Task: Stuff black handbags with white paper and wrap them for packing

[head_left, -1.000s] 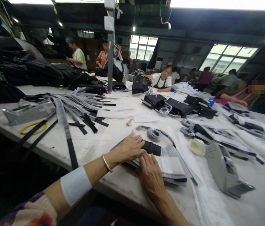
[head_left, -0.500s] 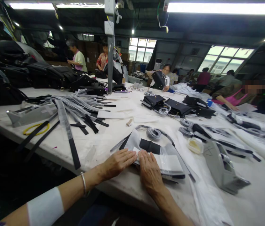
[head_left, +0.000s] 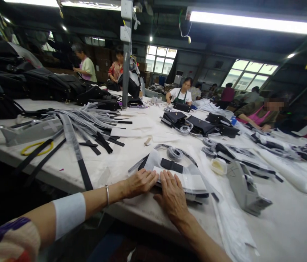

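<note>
In front of me lies a dark handbag (head_left: 171, 165), partly covered by whitish translucent wrapping (head_left: 153, 160). A folded white sheet (head_left: 195, 183) lies across its near side. My left hand (head_left: 141, 183) rests on the sheet's left end, its fingers somewhat bent and its thumb hidden. Beside it, my right hand (head_left: 172, 193) lies on the same sheet with fingers stretched forward and thumb out to the side. The fingertips of both hands almost meet. A plastic-wrapped coiled strap (head_left: 175, 153) sits just behind the dark part, inside the bag's arched handle.
Left stand a grey tape dispenser (head_left: 30, 131), a yellow ring (head_left: 37, 148) and several plastic-wrapped black straps (head_left: 73, 140). To the right are another dispenser (head_left: 247, 189), a small tub (head_left: 218, 166) and white plastic film (head_left: 232, 218). Black bags (head_left: 201, 124) lie farther back. Co-workers stand around the table.
My left fingers have bent more and my right thumb has spread outward. The view has shifted slightly. Across the table, a co-worker has lowered a black bag to the tabletop.
</note>
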`<state>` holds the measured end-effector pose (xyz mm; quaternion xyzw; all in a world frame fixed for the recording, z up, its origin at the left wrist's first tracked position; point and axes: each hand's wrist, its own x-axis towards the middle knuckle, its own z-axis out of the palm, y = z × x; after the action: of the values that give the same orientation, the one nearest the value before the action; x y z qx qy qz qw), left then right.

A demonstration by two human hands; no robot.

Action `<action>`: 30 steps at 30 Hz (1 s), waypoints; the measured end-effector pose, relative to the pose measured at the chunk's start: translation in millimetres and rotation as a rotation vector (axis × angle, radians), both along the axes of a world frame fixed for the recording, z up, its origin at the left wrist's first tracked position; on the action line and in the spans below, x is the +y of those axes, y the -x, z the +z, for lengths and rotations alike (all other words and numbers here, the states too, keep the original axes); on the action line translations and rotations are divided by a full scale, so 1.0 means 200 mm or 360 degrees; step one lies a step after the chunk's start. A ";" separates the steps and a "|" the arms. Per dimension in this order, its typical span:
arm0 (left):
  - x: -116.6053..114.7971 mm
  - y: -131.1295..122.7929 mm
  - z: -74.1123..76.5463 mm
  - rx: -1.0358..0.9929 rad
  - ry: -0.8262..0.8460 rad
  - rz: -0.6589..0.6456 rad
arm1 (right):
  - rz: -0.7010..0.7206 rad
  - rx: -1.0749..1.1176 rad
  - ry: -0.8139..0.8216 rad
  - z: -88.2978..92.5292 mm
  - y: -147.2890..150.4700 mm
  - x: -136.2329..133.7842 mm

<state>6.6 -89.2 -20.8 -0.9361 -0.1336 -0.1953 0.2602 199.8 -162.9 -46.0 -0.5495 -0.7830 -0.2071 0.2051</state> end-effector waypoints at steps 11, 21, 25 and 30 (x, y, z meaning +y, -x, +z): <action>-0.01 -0.10 0.09 -0.0170 0.0037 0.0089 | -0.0027 0.0009 -0.0204 0.12 -0.04 0.10; 0.02 -0.07 -0.04 -0.0570 -0.0125 -0.0005 | -0.0041 0.0105 -0.0183 0.11 0.04 0.11; 0.01 -0.05 -0.09 -0.0740 -0.0028 -0.0028 | 0.0133 0.0273 -0.0080 0.21 0.03 0.05; 0.01 -0.02 -0.12 -0.0871 0.0105 -0.0004 | -0.0044 0.0586 -0.0092 0.46 -0.48 0.06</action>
<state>9.7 -88.1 -44.1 -0.8566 -0.2041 -0.4370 0.1835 296.2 -150.5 45.4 -0.5827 -0.7183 -0.1283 0.3577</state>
